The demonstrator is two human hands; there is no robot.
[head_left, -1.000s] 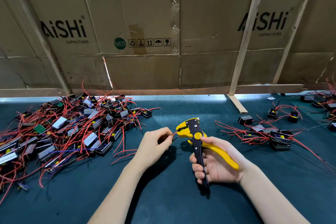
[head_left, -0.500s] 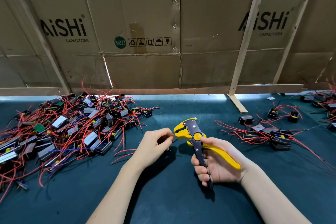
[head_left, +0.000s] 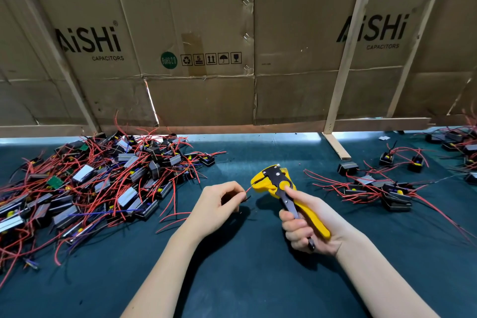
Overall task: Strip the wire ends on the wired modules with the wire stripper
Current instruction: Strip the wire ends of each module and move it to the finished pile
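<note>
Pulled slightly clear of the stripper's mouth since a moment ago: red wire end (head_left: 248, 189), pinched in curled left hand (head_left: 218, 205) at table (head_left: 245, 279) centre. Wire stripper (head_left: 280, 186) gripped by right hand (head_left: 307, 224), handles squeezed. Mid-strip, by the look; next, likely feeding another end squarely in. Unstripped modules (head_left: 108, 183) heaped at nine o'clock, a smaller batch (head_left: 379, 190) at three.

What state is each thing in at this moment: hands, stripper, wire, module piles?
Left hand: pinching a red wire.
Right hand: gripping the stripper's handles.
Wire stripper: held above the mat, head toward the wire.
Red wire: tip at the stripper's head.
Left pile: tangled heap.
Right modules: loosely scattered.
</note>
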